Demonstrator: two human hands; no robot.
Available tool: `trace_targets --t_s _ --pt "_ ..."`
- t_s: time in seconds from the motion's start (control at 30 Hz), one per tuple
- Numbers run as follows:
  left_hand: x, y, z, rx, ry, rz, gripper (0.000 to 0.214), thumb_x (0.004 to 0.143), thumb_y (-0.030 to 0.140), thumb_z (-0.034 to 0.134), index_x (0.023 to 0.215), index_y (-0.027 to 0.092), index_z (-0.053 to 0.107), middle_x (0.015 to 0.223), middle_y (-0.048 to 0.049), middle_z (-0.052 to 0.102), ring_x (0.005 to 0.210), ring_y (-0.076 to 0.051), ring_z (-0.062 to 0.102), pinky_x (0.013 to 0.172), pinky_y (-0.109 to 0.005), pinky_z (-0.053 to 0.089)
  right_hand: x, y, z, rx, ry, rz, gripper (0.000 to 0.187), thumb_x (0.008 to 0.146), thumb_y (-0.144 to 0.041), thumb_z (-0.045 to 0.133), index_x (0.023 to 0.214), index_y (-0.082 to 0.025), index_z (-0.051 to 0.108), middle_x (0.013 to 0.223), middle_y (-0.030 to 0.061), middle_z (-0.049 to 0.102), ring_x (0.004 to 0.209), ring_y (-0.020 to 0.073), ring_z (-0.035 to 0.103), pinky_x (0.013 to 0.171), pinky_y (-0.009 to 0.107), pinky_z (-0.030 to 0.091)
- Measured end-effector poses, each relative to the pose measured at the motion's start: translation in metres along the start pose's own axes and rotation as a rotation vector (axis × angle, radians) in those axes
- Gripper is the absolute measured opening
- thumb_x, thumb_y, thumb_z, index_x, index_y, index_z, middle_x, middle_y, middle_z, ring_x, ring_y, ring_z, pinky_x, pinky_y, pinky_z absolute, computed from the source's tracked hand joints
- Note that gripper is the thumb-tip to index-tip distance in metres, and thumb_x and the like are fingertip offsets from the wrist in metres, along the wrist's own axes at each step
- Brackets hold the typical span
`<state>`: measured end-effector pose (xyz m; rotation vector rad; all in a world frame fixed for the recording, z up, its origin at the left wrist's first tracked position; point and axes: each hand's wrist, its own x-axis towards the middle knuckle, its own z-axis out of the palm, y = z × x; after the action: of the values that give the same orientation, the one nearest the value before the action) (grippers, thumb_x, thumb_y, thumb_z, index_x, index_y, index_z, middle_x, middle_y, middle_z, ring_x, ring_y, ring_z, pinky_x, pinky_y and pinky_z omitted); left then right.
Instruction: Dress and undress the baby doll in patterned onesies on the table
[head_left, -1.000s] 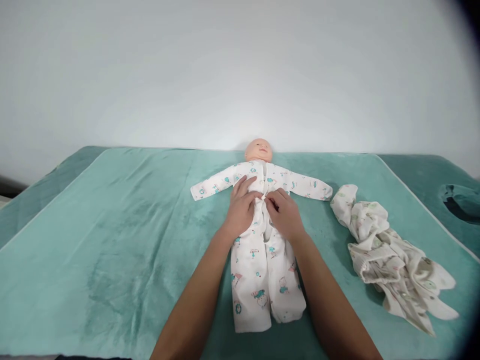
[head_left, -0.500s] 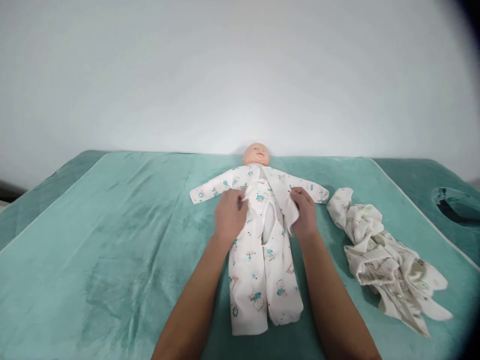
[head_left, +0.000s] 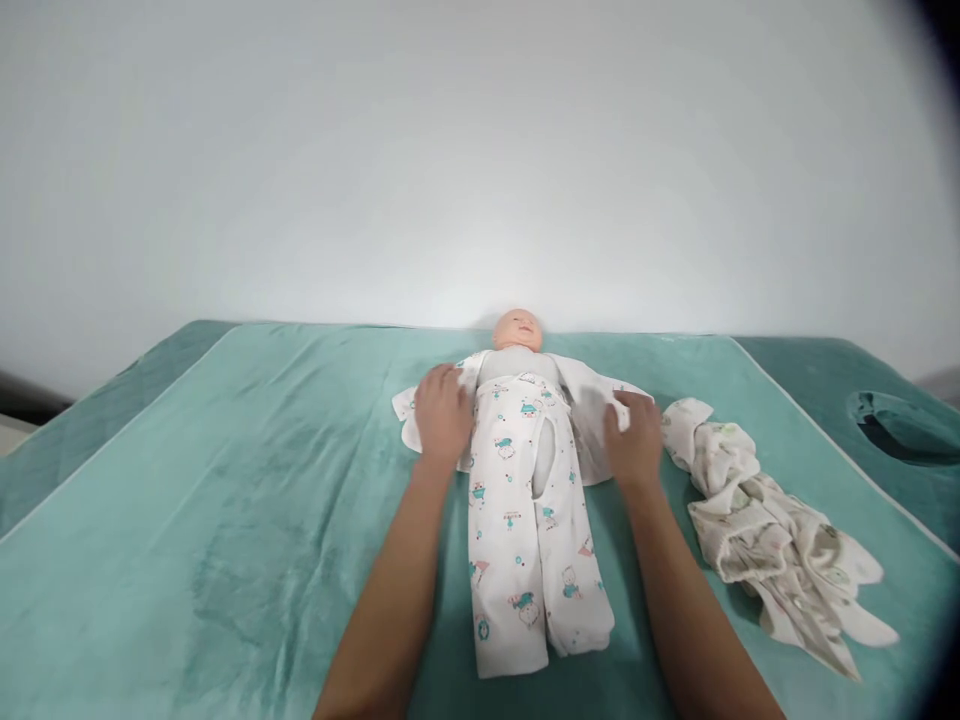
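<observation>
A baby doll [head_left: 517,330] lies on its back, head toward the wall. It wears a white printed shirt [head_left: 587,395] whose front is spread apart, baring the pale chest. White printed trousers [head_left: 510,520], with an opening at the crotch, come up to its belly. My left hand [head_left: 444,415] rests over the shirt's left side, beside the trousers' waist, fingers stretched out and partly hidden from me. On the other side, my right hand [head_left: 636,435] is over the right front panel and sleeve, thumb and fingers apart, nothing gripped.
A crumpled heap of white printed baby clothes [head_left: 772,530] lies to the right of the doll. Green plush cloth [head_left: 262,520] covers the bed, with wrinkles on the left. A clear, dark-banded object [head_left: 904,425] sits at the far right. Behind stands a white wall [head_left: 480,160].
Both hands have moved outward from the doll's front and let go of the shirt's panels. The shirt has gone from partly covering the chest to lying spread on both sides.
</observation>
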<state>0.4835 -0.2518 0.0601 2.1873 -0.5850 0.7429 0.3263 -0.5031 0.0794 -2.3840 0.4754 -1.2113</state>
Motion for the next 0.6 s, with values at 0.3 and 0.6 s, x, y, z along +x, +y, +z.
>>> trace_targets --t_s 0.3,0.6 --pt "0.043 -0.026 0.019 0.268 -0.402 -0.145 0.038 0.100 0.042 0.037 0.119 0.021 0.062 0.114 -0.0125 0.069 0.107 -0.030 0.064 0.092 -0.043 0.046 0.063 -0.106 0.087 -0.017 -0.630 -0.342 0.036 0.094 -0.027 0.048 0.128 -0.019 0.058 0.135 0.0093 0.057 0.128 0.0249 0.048 0.106 0.038 0.040" --pt "0.048 -0.040 0.010 0.263 -0.456 -0.399 0.032 0.098 0.032 0.038 0.117 0.025 0.062 0.112 -0.0095 0.070 0.105 -0.027 0.065 0.082 -0.034 0.047 0.101 -0.153 0.146 -0.390 -1.097 -0.611 0.034 0.084 -0.026 0.061 0.116 -0.024 0.068 0.119 0.0108 0.063 0.111 0.0314 0.058 0.082 0.037 0.049"
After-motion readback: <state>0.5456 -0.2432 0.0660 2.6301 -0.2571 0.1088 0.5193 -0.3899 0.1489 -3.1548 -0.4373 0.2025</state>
